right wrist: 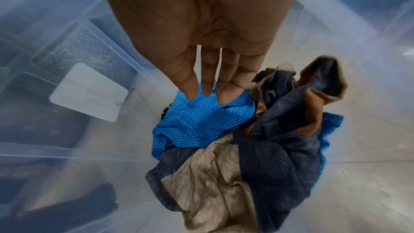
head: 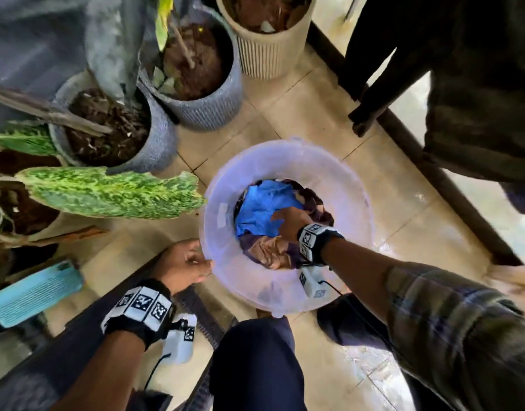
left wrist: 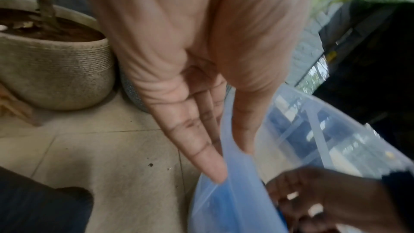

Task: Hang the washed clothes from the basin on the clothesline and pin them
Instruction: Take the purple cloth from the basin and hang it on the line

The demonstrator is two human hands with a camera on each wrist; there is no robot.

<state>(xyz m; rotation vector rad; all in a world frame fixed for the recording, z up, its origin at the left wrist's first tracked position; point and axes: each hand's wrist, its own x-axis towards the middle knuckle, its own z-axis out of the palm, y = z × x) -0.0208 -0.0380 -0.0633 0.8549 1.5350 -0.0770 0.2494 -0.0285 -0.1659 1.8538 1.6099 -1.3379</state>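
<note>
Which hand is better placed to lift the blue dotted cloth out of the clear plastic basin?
Right hand: its fingertips already reach the blue dotted cloth; the left hand holds the clear plastic basin rim.

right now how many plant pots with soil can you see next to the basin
3 clear: a beige ribbed pot at top, a grey pot beside it, another grey pot further left. Soil at the left edge suggests more pots, mostly hidden. The basin sits below them.

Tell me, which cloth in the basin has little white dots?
The bright blue cloth, under the right hand's fingertips. The dark blue and tan cloths beside it show no dots.
</note>
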